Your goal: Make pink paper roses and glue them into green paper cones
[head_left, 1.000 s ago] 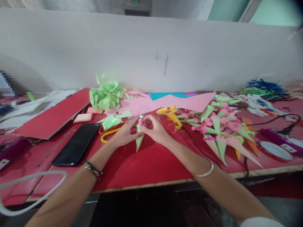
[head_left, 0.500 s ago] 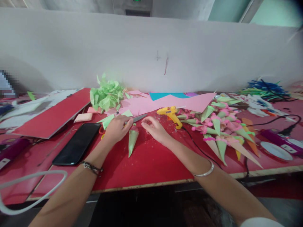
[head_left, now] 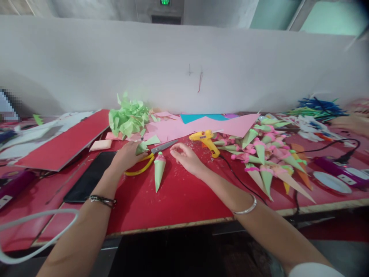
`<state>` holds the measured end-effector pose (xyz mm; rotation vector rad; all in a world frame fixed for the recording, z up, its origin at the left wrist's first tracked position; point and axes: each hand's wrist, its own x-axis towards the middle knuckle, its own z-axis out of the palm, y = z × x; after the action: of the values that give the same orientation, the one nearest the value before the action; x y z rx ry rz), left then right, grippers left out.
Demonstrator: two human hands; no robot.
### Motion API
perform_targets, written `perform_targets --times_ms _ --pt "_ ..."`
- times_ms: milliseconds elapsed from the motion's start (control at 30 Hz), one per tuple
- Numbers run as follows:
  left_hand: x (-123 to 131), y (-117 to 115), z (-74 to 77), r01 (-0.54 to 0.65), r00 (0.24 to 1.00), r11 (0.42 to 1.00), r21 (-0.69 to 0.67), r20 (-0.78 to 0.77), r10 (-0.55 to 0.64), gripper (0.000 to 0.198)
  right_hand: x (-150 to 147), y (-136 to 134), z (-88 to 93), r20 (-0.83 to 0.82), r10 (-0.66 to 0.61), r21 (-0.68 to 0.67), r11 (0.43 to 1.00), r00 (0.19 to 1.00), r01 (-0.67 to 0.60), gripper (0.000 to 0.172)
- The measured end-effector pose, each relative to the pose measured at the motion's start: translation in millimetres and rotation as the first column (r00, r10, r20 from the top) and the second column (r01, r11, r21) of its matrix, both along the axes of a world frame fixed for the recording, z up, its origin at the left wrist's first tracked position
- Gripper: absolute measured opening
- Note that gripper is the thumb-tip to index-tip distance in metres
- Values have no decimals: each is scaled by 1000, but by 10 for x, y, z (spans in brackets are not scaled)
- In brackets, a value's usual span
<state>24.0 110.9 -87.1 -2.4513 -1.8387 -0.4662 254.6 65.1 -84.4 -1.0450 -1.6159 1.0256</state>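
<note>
My left hand [head_left: 127,157] has its fingers closed at a small piece of light green paper [head_left: 142,147], left of the scissors. The scissors [head_left: 147,163], with yellow handles and a metal blade, lie on the red tabletop between my hands. In front of them rests a small light green paper cone [head_left: 159,175] with a pink and green top, its point toward me. My right hand [head_left: 186,157] hovers or rests near the blade tip, fingers loosely curled with nothing visible in them. A yellow glue gun [head_left: 209,142] lies just beyond it.
Many finished-looking paper cones [head_left: 266,150] are heaped at right. A black phone [head_left: 90,177] lies at left, near a red board [head_left: 65,140]. Crumpled green paper [head_left: 129,117] and pink sheets [head_left: 173,129] sit at the back. Another person's hand [head_left: 351,125] shows at far right.
My left hand has moved left off the scissors, uncovering their yellow handle, and now closes at the green paper. My right hand stays about where it was. Another person's hand has appeared at far right.
</note>
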Motion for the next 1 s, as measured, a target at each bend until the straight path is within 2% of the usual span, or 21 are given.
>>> perform_targets --times_ms 133,233,300,467,567,800,1000 --pt "53 -29 90 59 989 994 89 131 -71 56 2 1 1 -14 13 12 1000 1000 -13 13" --pt "184 -103 163 64 972 989 132 217 -92 55 1 -2 -10 -30 46 51 998 998 -44 14" --pt "290 -161 189 119 953 982 147 262 -154 51 1 -8 -16 -46 98 81 992 994 -94 16" --pt "489 -287 205 277 920 950 143 245 -305 44 6 -23 -6 -35 197 189 964 980 -187 25" --pt "544 -331 218 328 908 937 118 233 -347 46 14 -29 8 25 179 263 948 984 -179 25" --pt "576 -361 234 375 899 921 100 205 -388 48 42 -36 50 113 127 323 933 986 -157 21" --pt "590 -405 260 375 900 925 52 218 -377 48 56 -64 94 165 45 356 929 985 -102 12"
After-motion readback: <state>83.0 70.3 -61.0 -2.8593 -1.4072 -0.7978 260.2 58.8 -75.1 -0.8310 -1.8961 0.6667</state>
